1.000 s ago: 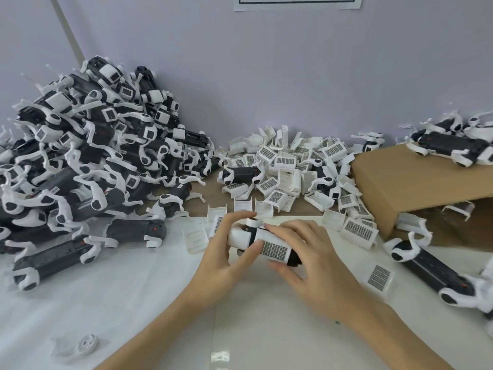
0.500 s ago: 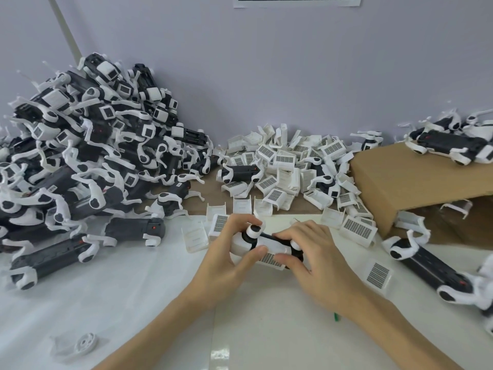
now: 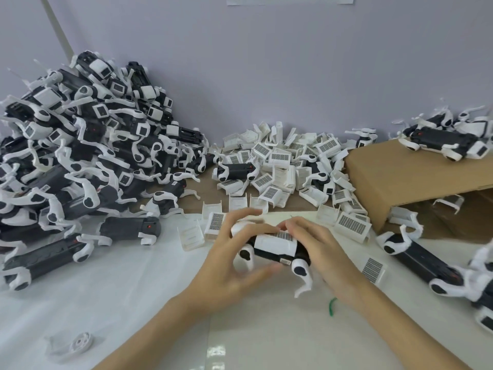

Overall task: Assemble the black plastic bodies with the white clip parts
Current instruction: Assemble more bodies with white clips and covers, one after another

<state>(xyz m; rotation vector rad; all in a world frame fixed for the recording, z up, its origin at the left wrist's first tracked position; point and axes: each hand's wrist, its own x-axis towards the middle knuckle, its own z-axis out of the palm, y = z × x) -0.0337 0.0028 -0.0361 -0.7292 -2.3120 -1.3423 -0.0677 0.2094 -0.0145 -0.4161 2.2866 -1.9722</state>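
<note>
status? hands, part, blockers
Left hand and right hand both grip one black body. White clip part seated across its middle. Nothing obstructing.

Matt cardboard box (image 3: pixel 416 180) — glossy tabletop (image 3: pixel 240 343)

A brown cardboard box (image 3: pixel 416 180) lies on its side at the right, on the white table (image 3: pixel 106 303). A small green string (image 3: pixel 331 307) lies on the table near the front, and a white round disc part (image 3: pixel 81 341) lies at the front left. Behind is a pale wall (image 3: pixel 266 62) with the lower edge of a paper sheet (image 3: pixel 290 0) at the top.
</note>
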